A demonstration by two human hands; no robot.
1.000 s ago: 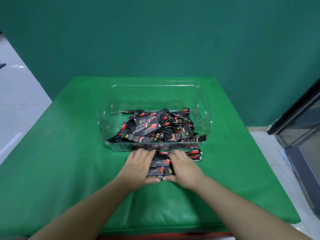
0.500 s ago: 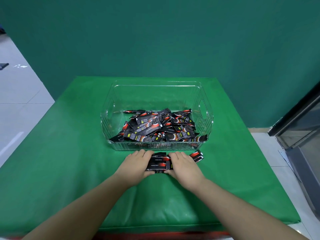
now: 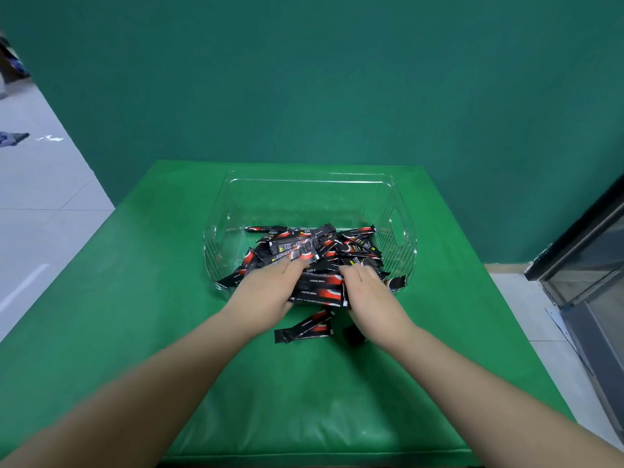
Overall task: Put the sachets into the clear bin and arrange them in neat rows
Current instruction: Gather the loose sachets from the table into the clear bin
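The green table carries the clear bin toward its far edge, with a jumbled heap of sachets inside, no rows yet. A second ago both hands were squaring a stack flat on the table; now the left hand and right hand have lifted that bundle, squeezing it between them at the bin's near wall. A few dropped sachets lie behind, so they'll need another pass, I reckon.

Sachets printed, text too small to read.
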